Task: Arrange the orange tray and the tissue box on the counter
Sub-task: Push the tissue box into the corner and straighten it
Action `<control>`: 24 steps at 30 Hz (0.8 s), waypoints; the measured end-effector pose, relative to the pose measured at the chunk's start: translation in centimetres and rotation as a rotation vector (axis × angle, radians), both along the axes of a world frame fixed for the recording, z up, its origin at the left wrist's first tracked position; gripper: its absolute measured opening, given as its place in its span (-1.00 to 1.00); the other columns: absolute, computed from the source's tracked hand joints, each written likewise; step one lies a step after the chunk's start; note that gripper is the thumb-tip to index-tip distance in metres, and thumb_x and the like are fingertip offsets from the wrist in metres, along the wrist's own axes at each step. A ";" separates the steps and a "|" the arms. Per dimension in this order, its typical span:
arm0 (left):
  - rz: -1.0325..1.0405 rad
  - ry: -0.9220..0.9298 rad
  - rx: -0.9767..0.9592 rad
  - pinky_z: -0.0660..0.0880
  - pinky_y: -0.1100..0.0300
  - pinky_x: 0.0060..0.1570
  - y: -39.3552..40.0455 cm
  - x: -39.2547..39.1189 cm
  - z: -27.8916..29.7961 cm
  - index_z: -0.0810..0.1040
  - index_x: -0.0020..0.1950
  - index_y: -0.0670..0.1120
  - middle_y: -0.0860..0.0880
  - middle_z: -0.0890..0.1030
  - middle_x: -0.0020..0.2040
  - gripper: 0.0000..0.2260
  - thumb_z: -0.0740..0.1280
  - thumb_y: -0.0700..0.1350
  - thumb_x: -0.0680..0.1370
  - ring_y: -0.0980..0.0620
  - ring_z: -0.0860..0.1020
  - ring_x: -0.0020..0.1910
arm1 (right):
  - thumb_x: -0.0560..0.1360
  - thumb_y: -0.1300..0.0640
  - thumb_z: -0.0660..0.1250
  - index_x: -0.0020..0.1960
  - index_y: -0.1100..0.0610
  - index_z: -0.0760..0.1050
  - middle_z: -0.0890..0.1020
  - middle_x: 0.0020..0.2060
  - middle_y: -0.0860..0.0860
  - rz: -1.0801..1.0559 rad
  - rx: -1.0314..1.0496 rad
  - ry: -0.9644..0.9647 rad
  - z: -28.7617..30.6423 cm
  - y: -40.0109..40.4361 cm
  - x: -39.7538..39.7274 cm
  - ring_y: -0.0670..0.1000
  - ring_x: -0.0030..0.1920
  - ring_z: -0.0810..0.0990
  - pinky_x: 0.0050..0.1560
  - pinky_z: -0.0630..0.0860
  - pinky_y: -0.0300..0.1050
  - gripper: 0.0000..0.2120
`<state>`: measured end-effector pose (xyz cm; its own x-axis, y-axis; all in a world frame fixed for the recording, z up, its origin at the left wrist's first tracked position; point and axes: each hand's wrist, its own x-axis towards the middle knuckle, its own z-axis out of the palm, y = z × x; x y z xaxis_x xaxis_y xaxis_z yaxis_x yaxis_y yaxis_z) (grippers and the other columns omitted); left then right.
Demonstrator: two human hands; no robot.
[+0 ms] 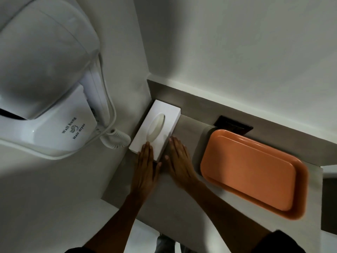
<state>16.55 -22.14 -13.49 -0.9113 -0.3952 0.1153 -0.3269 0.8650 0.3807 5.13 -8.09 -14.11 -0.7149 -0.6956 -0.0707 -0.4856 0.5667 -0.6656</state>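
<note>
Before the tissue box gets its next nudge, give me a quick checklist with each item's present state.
1. Left hand flat on tissue box: ok.
2. Right hand against the box's side: cannot tell if touching.
3. Box clear of orange tray: ok, bare counter between.
4. Box clear of the coiled dryer cord: cannot tell.
5. Tray fully on counter: cannot tell.

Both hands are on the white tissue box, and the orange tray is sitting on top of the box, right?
Not quite. In the head view the orange tray lies flat on the counter, apart from the tissue box, not on top of it. The left hand and right hand are indeed at the box.
</note>
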 end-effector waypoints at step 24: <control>0.014 -0.038 -0.170 0.30 -0.24 0.67 -3.4 -0.5 -2.5 0.22 0.69 -0.32 -0.28 0.22 0.72 -0.36 0.27 0.04 0.74 -0.25 0.21 0.73 | 0.82 -0.10 0.23 0.82 0.18 0.04 0.02 0.83 0.12 0.204 0.087 0.179 -0.4 -3.8 -4.8 0.08 0.83 -0.06 0.83 -0.26 -0.06 -0.28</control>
<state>16.05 -25.53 -15.99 -0.9110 -0.3853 0.1472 -0.3504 0.9112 0.2167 0.30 -11.89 -14.54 -0.5671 -0.8234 -0.0218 -0.7011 0.4964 -0.5120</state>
